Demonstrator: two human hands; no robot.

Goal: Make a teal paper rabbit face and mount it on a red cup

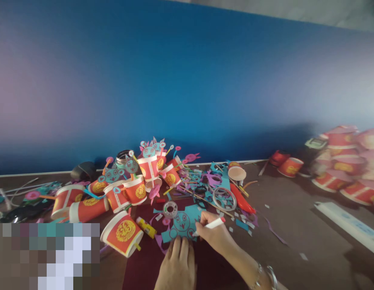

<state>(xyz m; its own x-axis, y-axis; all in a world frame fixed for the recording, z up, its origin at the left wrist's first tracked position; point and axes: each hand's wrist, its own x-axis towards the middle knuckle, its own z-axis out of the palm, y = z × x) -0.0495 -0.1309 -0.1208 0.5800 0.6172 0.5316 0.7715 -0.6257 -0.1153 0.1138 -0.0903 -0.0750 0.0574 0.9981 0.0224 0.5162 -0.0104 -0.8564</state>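
Note:
My right hand (211, 229) grips a white marker (215, 223) with a red end, its tip down at the right side of a teal sheet of paper (191, 212). On that sheet a round animal face with ears and circles is drawn in dark lines. My left hand (177, 264) lies flat, fingers stretched out over the sheet's lower edge. Under both is a dark maroon sheet (141, 257). A roll of tape (170, 210) sits at the sheet's upper left, and a yellow glue stick (146, 227) lies to the left.
Several red paper cups (122, 233) with straws and paper faces crowd the left. Teal and purple scraps, scissors (200, 191), a large tape roll (224, 199) and a red tool (241, 198) lie behind. Stacked cups (346, 165) and a white power strip (350, 227) stand at right.

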